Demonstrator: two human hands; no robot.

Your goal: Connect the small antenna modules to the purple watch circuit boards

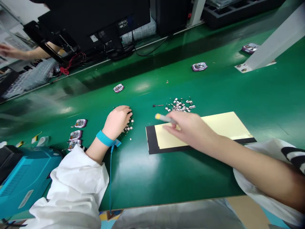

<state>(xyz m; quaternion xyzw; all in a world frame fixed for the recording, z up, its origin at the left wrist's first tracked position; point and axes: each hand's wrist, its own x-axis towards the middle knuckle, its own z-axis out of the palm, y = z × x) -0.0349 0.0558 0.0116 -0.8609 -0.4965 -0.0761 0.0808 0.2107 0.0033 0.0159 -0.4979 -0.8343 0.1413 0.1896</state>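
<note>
Above the near left corner of a yellow sheet point(220, 124), a pen-like tool point(164, 119) is in the air, pale grey along its body and with a yellow end which points to the left. The sheet itself is plain and smooth, and it lies on a black board point(152, 140) whose dark border shows along the left and the near side. Just beyond the sheet lies a loose heap of small metallic parts point(183, 105), silver and dark, and a second cluster of tiny parts point(128, 128) lies beside the left hand.

The right hand point(189, 127) pinches the tool between the thumb and the fingers, with its forearm coming across the sheet from the right. The left hand point(118, 119) is bent downward over the second cluster, its fingers curled; whether they pinch some part, I cannot tell. Around the left wrist is a blue band point(104, 138), from which a cord point(110, 181) goes down to the table edge.

The table point(171, 178) is green and glossy. Several purple-rimmed devices point(80, 123) are spread on it, three of them near the left sleeve. At the left stands a teal machine point(21, 181); at the back, a black monitor point(95, 22), and behind it another person's arm point(21, 54).
</note>
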